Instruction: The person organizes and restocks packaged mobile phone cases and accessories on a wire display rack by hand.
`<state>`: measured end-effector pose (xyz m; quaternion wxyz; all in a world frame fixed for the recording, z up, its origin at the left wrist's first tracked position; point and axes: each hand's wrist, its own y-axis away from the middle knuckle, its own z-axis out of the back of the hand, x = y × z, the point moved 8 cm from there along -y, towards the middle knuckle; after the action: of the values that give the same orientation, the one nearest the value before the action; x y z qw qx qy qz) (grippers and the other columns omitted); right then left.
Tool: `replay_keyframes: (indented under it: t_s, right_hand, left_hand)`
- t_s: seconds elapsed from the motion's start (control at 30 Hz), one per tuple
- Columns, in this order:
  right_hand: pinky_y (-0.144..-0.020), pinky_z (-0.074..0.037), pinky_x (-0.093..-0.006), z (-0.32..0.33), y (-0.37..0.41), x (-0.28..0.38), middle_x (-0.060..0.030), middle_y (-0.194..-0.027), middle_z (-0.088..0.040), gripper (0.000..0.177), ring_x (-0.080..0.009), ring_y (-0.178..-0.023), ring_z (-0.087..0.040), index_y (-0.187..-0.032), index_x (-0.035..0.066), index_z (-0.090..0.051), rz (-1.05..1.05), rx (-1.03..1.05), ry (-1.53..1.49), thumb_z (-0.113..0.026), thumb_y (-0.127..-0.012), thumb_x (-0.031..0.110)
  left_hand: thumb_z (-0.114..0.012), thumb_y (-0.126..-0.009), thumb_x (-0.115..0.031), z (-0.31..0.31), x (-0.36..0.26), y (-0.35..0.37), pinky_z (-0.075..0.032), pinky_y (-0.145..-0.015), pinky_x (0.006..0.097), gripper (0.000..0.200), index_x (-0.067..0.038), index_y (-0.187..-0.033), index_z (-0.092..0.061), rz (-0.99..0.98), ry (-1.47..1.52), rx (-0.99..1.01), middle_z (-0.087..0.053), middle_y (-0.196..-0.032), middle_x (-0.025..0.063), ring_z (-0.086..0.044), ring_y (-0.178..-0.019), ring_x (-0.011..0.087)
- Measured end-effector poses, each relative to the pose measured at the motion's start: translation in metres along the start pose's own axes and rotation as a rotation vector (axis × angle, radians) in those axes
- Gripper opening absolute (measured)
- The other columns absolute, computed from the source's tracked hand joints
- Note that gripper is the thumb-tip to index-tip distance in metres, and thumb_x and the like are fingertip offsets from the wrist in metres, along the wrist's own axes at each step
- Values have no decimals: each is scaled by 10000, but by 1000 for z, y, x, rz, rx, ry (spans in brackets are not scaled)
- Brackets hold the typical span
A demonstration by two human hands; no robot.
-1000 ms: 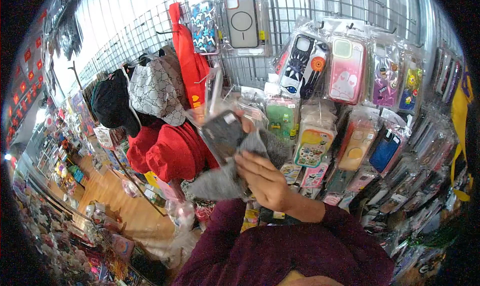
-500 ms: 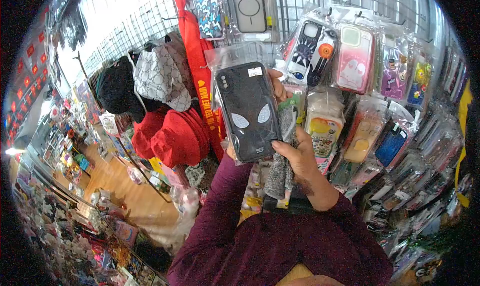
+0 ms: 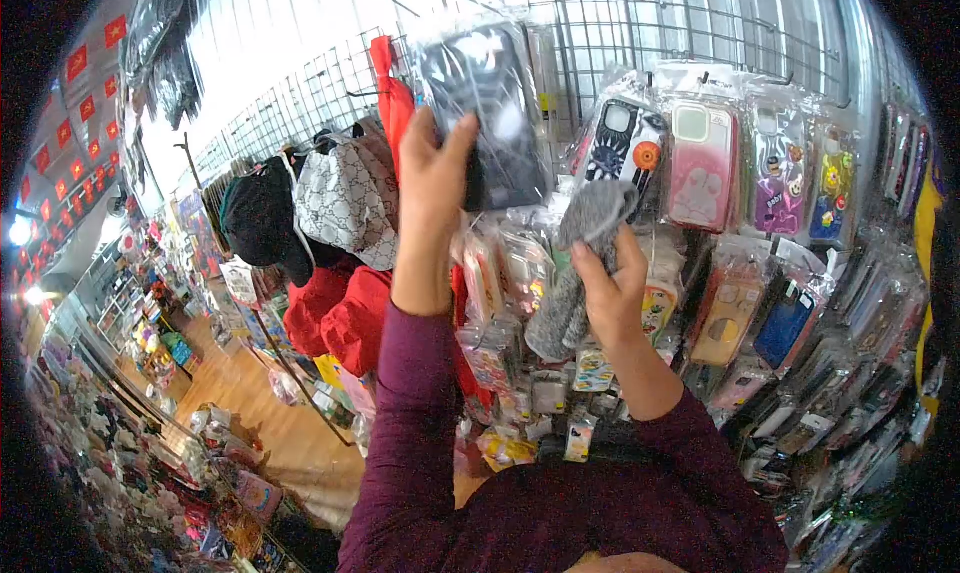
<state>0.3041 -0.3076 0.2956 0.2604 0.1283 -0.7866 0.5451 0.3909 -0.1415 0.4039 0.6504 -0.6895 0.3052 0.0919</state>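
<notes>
A dark phone case [image 3: 500, 158] in a clear plastic bag is up against the wire rack, blurred and streaked with glare. My left hand [image 3: 435, 173] grips its left side, thumb across the front and fingers partly hidden at the edge. Lower and to the right, a fuzzy grey cloth [image 3: 590, 233] is bunched in my closed right hand [image 3: 612, 288]. The cloth dangles in front of the lower hanging packets.
Bagged phone cases [image 3: 705, 168] hang in rows to the right. Metal hooks stick out of the wire grid [image 3: 620, 33] above. Left of my arm hang a patterned grey cap [image 3: 345, 198], a black cap [image 3: 262, 213] and red hats [image 3: 345, 318]. A wooden floor [image 3: 290, 453] lies below left.
My left hand has raised the phone case up to the rack. My right hand has come off the case and keeps the grey cloth, slightly higher. The view has tilted upward.
</notes>
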Motion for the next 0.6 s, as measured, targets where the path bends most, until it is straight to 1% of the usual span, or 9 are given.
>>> replay_keyframes:
  t_s: [0.03, 0.07, 0.13, 0.2, 0.27, 0.33, 0.4, 0.43, 0.6]
  right_hand:
    - [-716, -405, -276, 4, 4, -2, -56, -815, -573, 204, -119, -763, -503, -909, -1, -530, 30, 38, 137, -598, -744, 99]
    - [-716, -405, -276, 6, 8, -4, -56, -815, -573, 204, -119, -763, -503, -909, -1, -530, 33, 39, 137, -598, -744, 99]
    - [-720, -404, -276, 8, 18, -20, -62, -827, -574, 201, -120, -773, -505, -907, -4, -530, -110, 83, 63, -593, -744, 95]
    - [-712, -408, -274, 14, 25, -26, -55, -827, -573, 189, -120, -769, -509, -899, -8, -531, -144, 81, 59, -588, -747, 90]
    - [-692, -416, -269, 22, 31, -26, -45, -819, -576, 194, -120, -752, -517, -905, -14, -535, -141, 7, -21, -589, -747, 85]
    - [-692, -416, -265, 32, 37, -30, -43, -830, -577, 201, -117, -756, -519, -918, -14, -536, -181, 17, 9, -587, -749, 80]
    - [-693, -416, -261, 40, 44, -35, -41, -842, -578, 208, -114, -760, -520, -931, -15, -537, -221, 30, 36, -585, -750, 76]
    - [-694, -416, -257, 44, 47, -39, -43, -843, -581, 211, -111, -761, -522, -937, -15, -538, -226, 23, 42, -585, -750, 74]
    - [-692, -417, -251, 49, 57, -54, -47, -827, -586, 204, -104, -752, -526, -937, -11, -541, -232, 43, 82, -583, -754, 70]
  left_hand:
    - [-562, -796, -78, 6, 4, -16, -440, -638, 233, 236, 48, -982, -486, 61, 14, 7, -573, -863, 92, -537, -738, 115]
    - [-573, -790, -87, 11, 9, -32, -452, -596, 239, 241, 49, -970, -488, 124, 28, 14, -575, -848, 103, -550, -708, 124]
    - [-591, -779, -116, 19, 11, -63, -474, -560, 252, 431, 130, -1090, -421, 90, 12, 10, -569, -884, 161, -578, -740, 159]
    - [-604, -772, -133, 22, 11, -79, -478, -601, 254, 537, 163, -1149, -359, 120, -63, 7, -558, -925, 192, -581, -766, 175]
    - [-609, -769, -139, 23, 10, -88, -479, -615, 255, 553, 163, -1155, -352, 130, -112, 19, -552, -946, 203, -581, -772, 183]
    - [-615, -766, -145, 22, 10, -89, -481, -630, 256, 569, 163, -1161, -346, 142, -159, 32, -545, -967, 215, -582, -779, 191]
    - [-619, -766, -145, 22, 9, -86, -482, -638, 258, 574, 162, -1166, -343, 134, -99, 53, -540, -987, 229, -584, -770, 191]
    - [-619, -769, -138, 33, 23, -95, -485, -619, 256, 554, 148, -1165, -359, 120, -113, 37, -549, -985, 214, -588, -753, 181]
    - [-625, -767, -150, 19, 10, -77, -483, -631, 260, 545, 130, -1164, -377, 165, -77, 109, -559, -976, 191, -587, -773, 179]
